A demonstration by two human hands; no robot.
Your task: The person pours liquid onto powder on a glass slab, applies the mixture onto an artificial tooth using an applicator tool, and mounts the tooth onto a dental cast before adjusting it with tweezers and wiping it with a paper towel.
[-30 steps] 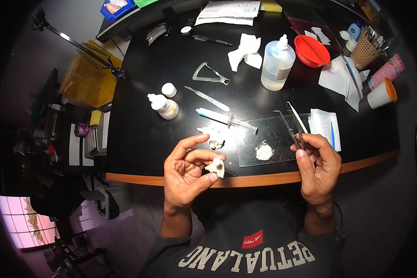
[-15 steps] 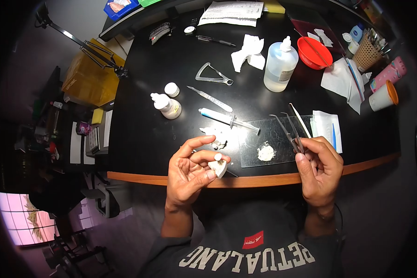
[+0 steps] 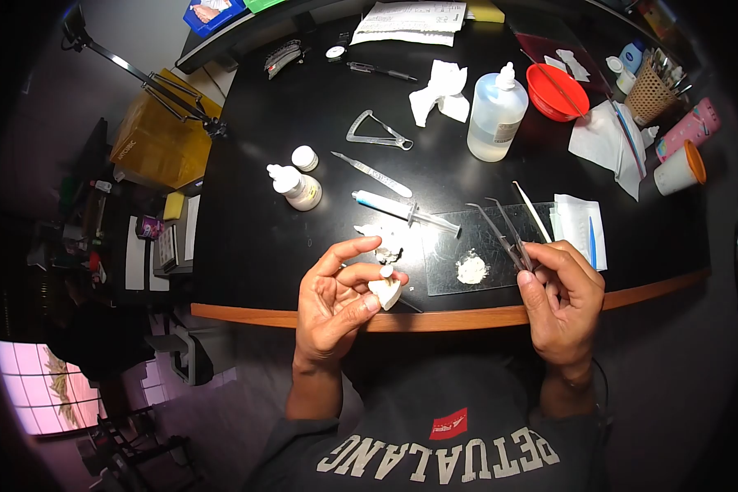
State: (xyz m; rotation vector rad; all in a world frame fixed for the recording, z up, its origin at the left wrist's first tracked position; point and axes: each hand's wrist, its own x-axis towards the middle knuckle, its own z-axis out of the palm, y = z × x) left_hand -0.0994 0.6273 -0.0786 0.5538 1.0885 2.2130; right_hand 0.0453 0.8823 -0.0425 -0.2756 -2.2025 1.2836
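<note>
My left hand (image 3: 328, 312) pinches a small white plaster piece (image 3: 384, 293) between thumb and fingers, the index finger raised clear. A small white rounded bit (image 3: 386, 271) sits at the top of that piece; I cannot make out its kind. Held in my right hand (image 3: 566, 299) are metal tweezers (image 3: 504, 234), their bent tips apart and pointing away over a dark glass slab (image 3: 444, 238). Nothing shows between the tips. White powder (image 3: 471, 268) lies in a mound on the slab. Beyond my left hand is a crumpled white scrap (image 3: 377, 236).
A blue-tipped syringe (image 3: 385, 203), a scalpel-like tool (image 3: 373, 174), a caliper (image 3: 377, 131) and a dropper bottle (image 3: 295, 190) lie or stand mid-table. Farther back are a large clear bottle (image 3: 498, 119) and a red bowl (image 3: 553, 92). The wooden table edge (image 3: 459, 318) runs below my hands.
The tweezers have shifted slightly left and toward me, with my right hand moving a little. The plaster piece has turned slightly in my left fingers.
</note>
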